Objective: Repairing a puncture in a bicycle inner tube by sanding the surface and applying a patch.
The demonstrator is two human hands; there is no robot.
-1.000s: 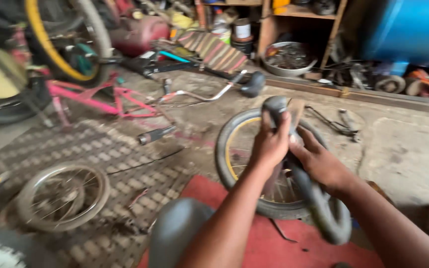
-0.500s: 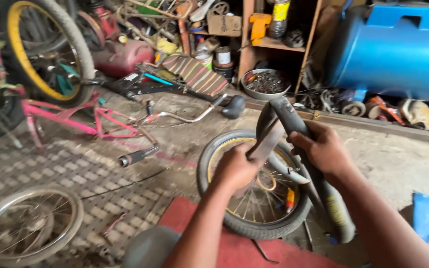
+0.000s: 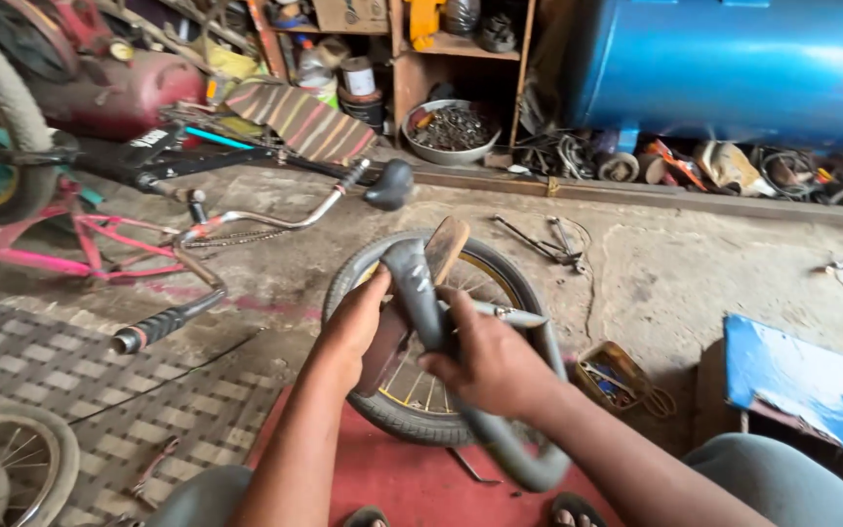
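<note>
My left hand [image 3: 353,327] presses a flat wooden piece [image 3: 420,293] against the bent top of a grey rubber inner tube [image 3: 420,288]. My right hand [image 3: 490,366] grips that tube just below the bend, and the rest of the tube loops down past my wrist [image 3: 524,459]. Its metal valve stem [image 3: 509,314] sticks out to the right. Behind both hands a small bicycle wheel [image 3: 382,410] with a black tyre and spokes lies on a red mat [image 3: 412,483].
A pink bicycle frame [image 3: 80,244] with chrome handlebars [image 3: 246,220] lies at left. A loose spoked wheel [image 3: 12,464] sits at bottom left. A small box of parts [image 3: 617,376], a blue-topped stool [image 3: 792,385], a blue tank [image 3: 734,59] and cluttered shelves [image 3: 412,59] surround me.
The view has shifted right and dipped. My hands with the tube have come lower in front of the wheel, and the wooden piece now stands up against the tube's bend.
</note>
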